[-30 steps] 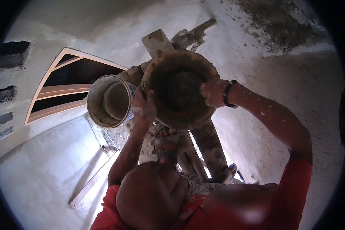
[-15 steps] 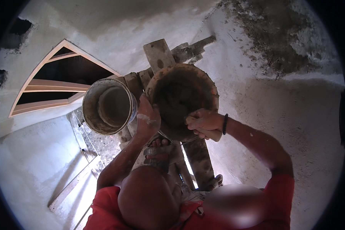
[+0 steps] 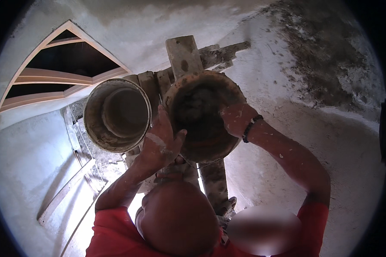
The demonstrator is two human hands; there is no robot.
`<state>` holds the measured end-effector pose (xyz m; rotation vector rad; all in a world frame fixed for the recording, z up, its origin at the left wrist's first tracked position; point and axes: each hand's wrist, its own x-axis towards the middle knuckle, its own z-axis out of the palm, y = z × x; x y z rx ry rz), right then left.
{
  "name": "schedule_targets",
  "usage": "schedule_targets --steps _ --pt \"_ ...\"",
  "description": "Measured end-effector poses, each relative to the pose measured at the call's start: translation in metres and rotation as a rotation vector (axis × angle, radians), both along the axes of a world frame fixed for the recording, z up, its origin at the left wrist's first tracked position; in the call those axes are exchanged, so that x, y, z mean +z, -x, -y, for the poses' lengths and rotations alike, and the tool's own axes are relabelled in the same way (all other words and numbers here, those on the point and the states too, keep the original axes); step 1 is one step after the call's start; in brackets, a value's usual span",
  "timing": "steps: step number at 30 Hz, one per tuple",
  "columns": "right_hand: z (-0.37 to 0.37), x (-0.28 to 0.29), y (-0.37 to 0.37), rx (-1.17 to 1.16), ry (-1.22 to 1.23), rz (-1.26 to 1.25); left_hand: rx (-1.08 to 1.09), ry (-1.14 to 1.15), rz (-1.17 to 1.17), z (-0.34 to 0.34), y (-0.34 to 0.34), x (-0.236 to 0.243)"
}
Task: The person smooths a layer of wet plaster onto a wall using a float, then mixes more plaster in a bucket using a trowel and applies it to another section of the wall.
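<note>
A wide round tub (image 3: 179,83) with a dirty, reddish rim contains dark grey wet mortar (image 3: 201,99). My right hand (image 3: 237,119) reaches over its right rim with the fingers curled down inside; what they hold is hidden behind the hand. Against the tub's left side is my left hand (image 3: 162,141), fingers stretched upward and thumb spread over the near-left rim. Pale dried smears mark its back. Just left of that hand stands a plaster-crusted bucket (image 3: 94,115) with greyish contents low inside.
Both containers stand on rough wooden planks (image 3: 216,182). One more board (image 3: 184,55) sticks out beyond the tub. A pointed wooden window frame (image 3: 38,77) is set in the wall at left. The plastered wall (image 3: 313,150) at right has a dark rough patch above.
My right hand has moved from the near-right rim up and into the tub; the pale wooden piece it gripped is now out of sight. My left hand's thumb has spread. The view has shifted slightly.
</note>
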<state>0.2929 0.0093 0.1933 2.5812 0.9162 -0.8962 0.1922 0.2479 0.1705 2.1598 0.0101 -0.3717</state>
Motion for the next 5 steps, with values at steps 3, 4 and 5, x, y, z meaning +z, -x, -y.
schedule_targets --steps 3,4,5 --pt "0.010 -0.014 -0.010 0.092 -0.072 -0.234 -0.003 -0.084 -0.056 -0.001 -0.002 -0.002" --pt "0.009 -0.015 -0.012 0.063 -0.043 -0.277 -0.001 -0.126 -0.118 0.002 -0.007 0.006" --pt "0.009 -0.016 -0.013 0.034 -0.014 -0.320 -0.002 -0.125 -0.122 0.001 -0.009 0.005"
